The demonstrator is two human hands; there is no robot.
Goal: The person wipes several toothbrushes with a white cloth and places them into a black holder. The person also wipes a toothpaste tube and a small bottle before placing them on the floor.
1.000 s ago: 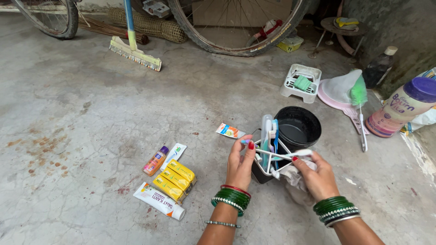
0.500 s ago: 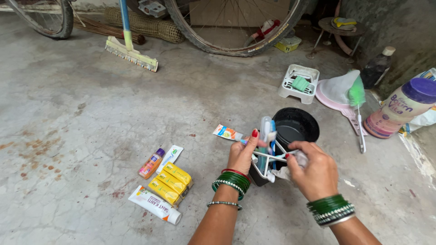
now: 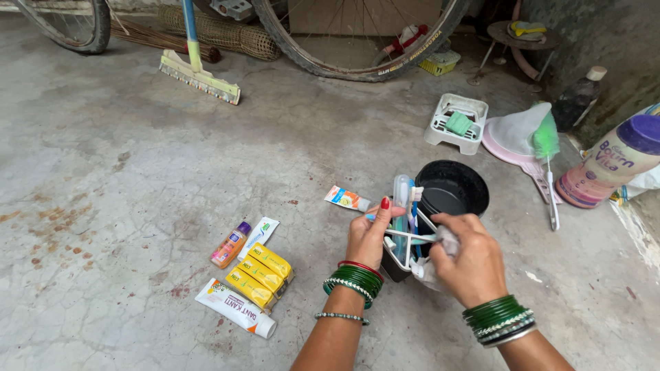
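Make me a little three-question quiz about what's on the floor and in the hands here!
1. True or false: the left hand grips the white rack holding toothbrushes.
2. What does the right hand press on the rack? A) cloth B) spoon C) comb
3. What colour are the three small boxes lying near the toothpaste tube?

Key: 1 true; 2 A, a whitish cloth; 3 yellow.
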